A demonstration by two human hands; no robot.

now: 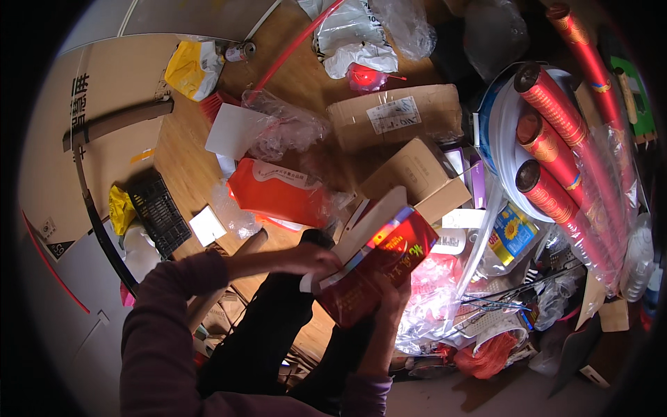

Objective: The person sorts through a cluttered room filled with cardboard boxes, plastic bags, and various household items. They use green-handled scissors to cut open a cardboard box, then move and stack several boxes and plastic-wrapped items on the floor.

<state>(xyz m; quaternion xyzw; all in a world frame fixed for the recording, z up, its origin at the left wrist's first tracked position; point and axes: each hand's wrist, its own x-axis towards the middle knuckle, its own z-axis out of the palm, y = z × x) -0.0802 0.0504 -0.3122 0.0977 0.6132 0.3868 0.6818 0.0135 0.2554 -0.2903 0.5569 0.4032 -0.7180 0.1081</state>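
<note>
A shiny red cardboard box with printed writing is tilted above my knees, its pale flap raised along the upper side. My right hand grips the box from its lower right side. At the box's left end is my left hand, its fingers at the edge and partly hidden by the flap, so its grip is unclear. Just beyond the box lies an opened brown carton. An orange-red packet in clear plastic rests on the floor to the upper left.
A taped carton stands farther off. Red tubes lean over a white bucket at right. Plastic wrap and cables crowd the right side. A black plastic basket and a yellow bag lie left.
</note>
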